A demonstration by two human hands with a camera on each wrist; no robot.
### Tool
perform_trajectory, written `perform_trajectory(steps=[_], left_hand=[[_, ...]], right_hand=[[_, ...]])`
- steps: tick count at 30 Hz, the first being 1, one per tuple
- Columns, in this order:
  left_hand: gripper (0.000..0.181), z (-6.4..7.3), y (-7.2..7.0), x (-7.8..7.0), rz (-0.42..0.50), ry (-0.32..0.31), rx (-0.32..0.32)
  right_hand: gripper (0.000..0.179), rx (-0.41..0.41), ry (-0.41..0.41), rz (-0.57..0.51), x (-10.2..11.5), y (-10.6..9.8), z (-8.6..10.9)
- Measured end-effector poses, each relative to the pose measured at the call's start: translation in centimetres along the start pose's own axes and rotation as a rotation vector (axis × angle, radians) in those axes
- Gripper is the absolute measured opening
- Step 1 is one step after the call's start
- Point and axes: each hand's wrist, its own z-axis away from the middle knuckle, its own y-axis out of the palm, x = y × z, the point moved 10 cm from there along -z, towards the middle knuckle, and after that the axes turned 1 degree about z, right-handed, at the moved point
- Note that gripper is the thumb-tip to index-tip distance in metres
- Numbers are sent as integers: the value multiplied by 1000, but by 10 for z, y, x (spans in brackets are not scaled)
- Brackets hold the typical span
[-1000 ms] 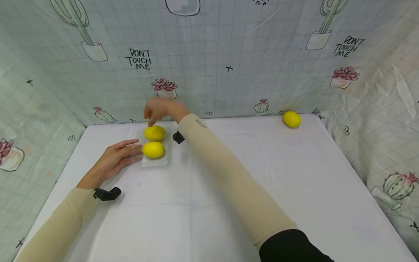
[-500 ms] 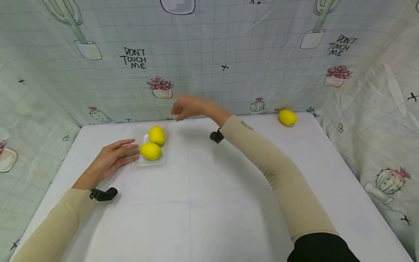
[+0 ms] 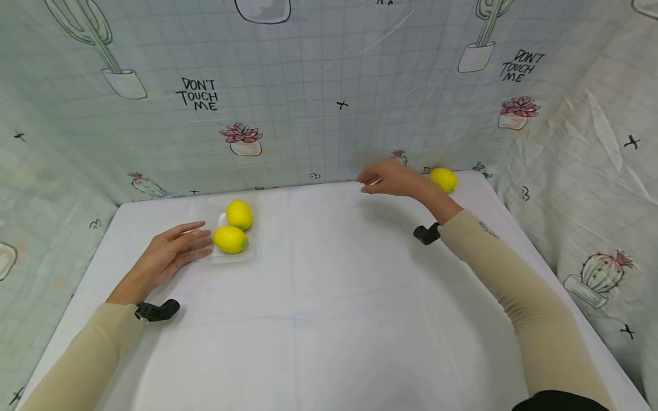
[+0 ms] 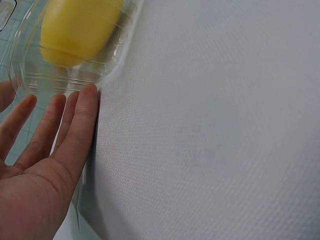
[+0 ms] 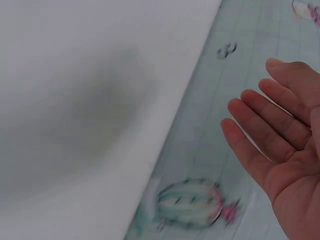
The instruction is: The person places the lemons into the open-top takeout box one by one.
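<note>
Two yellow lemons sit in a clear plastic tray (image 3: 241, 256) at the back left of the table. The rear lemon (image 3: 239, 214) leans against the front lemon (image 3: 229, 239). My left hand (image 3: 167, 254) lies beside the tray with fingers extended; in the left wrist view its fingertips (image 4: 89, 90) touch the tray's edge. My right hand (image 3: 393, 178) is raised over the back of the table, holding nothing, its fingers relaxed in the right wrist view. Just behind its wrist, a third lemon (image 3: 444, 179) rests at the back right corner, partly hidden by the arm.
A white cloth covers the table (image 3: 319, 297). A grid-patterned curtain (image 3: 308, 85) with cactus drawings hangs along the back and both sides. Each wrist carries a black camera mount, such as the left one (image 3: 158, 311).
My right hand has moved away from the tray, rightward along the back toward the lone lemon. The rear lemon has turned and settled against the front one. My left hand stays by the tray.
</note>
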Motion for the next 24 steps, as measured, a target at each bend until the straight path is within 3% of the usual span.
perform_trajectory(steps=[5,13,18,24], left_hand=[[70,0,0,2,-10,-4,-2],[69,-1,2,3,-17,-9,-5],[69,-1,0,2,-9,-16,-18],[68,0,0,1,20,-1,-1]], right_hand=[[32,-60,89,10,-50,-8,44],[35,-157,202,106,-106,-29,101],[45,-191,312,114,-139,-45,121],[56,-200,373,125,-167,-62,127]])
